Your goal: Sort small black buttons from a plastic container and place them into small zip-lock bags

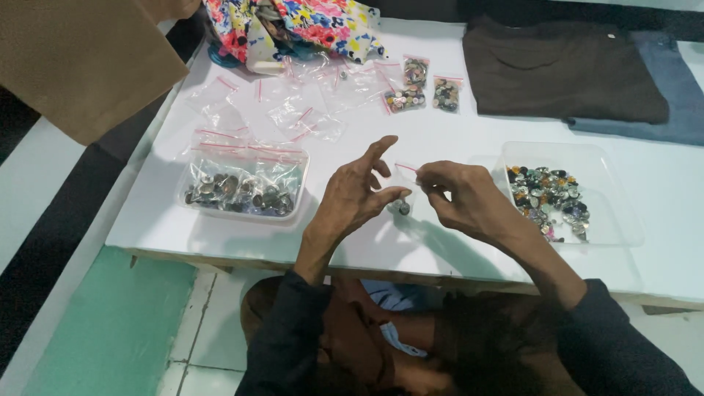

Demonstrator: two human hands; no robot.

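Note:
My left hand (357, 194) and my right hand (460, 198) meet over the white table (440, 139), both pinching a small clear zip bag (404, 183) with a red seal strip. A few dark buttons sit at the bag's bottom. A clear tray (623, 220) of mixed buttons lies just right of my right hand. Another clear tray (192, 172) with filled zip bags lies left of my left hand.
Empty zip bags (297, 117) are scattered at the table's back, with three filled bags (425, 92) beside them. Floral cloth (293, 26), a folded dark brown garment (561, 70) and blue fabric (675, 95) lie at the far edge. Brown cardboard (81, 59) stands at the left.

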